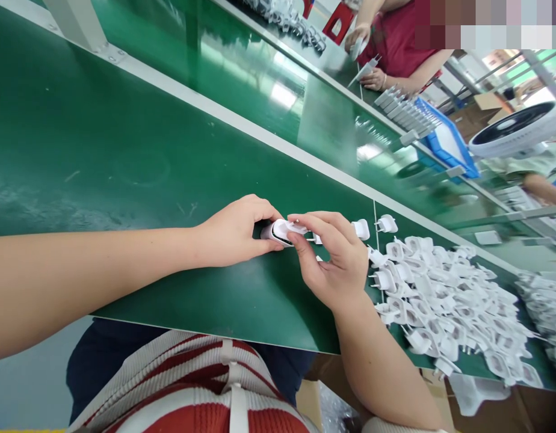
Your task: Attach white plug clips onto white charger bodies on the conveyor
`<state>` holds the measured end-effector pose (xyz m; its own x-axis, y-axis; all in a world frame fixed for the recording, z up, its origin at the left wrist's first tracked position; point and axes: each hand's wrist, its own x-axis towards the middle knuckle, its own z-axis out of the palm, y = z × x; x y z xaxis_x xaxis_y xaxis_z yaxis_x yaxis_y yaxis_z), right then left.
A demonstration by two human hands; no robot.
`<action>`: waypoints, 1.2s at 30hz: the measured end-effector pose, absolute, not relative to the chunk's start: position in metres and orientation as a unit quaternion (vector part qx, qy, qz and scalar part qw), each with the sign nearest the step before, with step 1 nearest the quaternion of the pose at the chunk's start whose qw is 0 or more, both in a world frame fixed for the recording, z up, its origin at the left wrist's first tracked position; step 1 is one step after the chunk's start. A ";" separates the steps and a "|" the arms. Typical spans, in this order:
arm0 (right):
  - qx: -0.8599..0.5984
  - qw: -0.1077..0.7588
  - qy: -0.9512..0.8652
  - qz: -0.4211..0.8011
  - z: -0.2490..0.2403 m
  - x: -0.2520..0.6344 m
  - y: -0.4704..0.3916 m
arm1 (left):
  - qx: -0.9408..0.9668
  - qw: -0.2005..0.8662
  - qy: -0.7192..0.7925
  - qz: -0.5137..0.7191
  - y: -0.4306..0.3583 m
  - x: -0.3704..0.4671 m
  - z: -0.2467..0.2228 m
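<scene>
My left hand (242, 231) grips a small white plastic housing (269, 233) with a dark gap along its edge, between thumb and fingers. At its right end my right hand (334, 252) pinches a white plug piece (287, 228) with a metal pin showing, pressed against the housing. Whether the two are joined I cannot tell, as fingers hide part of them. Just beyond my right fingers lie loose white plug pieces (361, 229) (387, 224). A large heap of white plug pieces (440, 300) spreads over the green table to the right of my right hand.
The green table (124, 150) has a pale rail (242, 123) along its far side. Past it stand a blue tray (454, 144), a row of white chargers (407, 111) and a white fan (517, 129). Opposite, a person's hands (372, 78) hold white parts. Clear-bagged parts (542, 313) lie far right.
</scene>
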<state>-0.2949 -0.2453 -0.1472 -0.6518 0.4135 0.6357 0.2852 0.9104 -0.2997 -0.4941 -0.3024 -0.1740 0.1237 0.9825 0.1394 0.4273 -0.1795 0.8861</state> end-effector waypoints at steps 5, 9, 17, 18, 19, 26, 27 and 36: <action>-0.190 0.392 -0.897 0.079 -0.146 -0.294 -0.248 | 0.657 0.361 0.534 0.391 -0.302 -0.495 -0.174; -0.189 0.373 -0.905 0.082 -0.147 -0.295 -0.248 | 0.658 0.363 0.527 0.396 -0.302 -0.495 -0.174; -0.227 0.363 -0.902 0.059 -0.146 -0.299 -0.253 | 0.654 0.365 0.531 0.396 -0.302 -0.495 -0.172; -0.233 0.360 -0.902 0.053 -0.145 -0.299 -0.253 | 0.654 0.365 0.532 0.395 -0.302 -0.495 -0.172; -0.240 0.356 -0.902 0.051 -0.145 -0.300 -0.254 | 0.654 0.364 0.533 0.396 -0.302 -0.495 -0.173; -0.274 0.318 -0.906 0.061 -0.144 -0.301 -0.255 | 0.652 0.345 0.541 0.406 -0.301 -0.493 -0.174; -0.278 0.314 -0.905 0.062 -0.144 -0.301 -0.255 | 0.652 0.343 0.542 0.404 -0.301 -0.493 -0.174; -0.263 0.358 -0.883 0.152 -0.153 -0.300 -0.250 | 0.694 0.315 0.520 0.387 -0.302 -0.495 -0.178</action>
<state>-0.3002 -0.2497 -0.1530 -0.6050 0.5729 0.5529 0.3547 0.8157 -0.4570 -0.4946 -0.3016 -0.1777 0.1604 0.9647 0.2090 0.4775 -0.2612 0.8389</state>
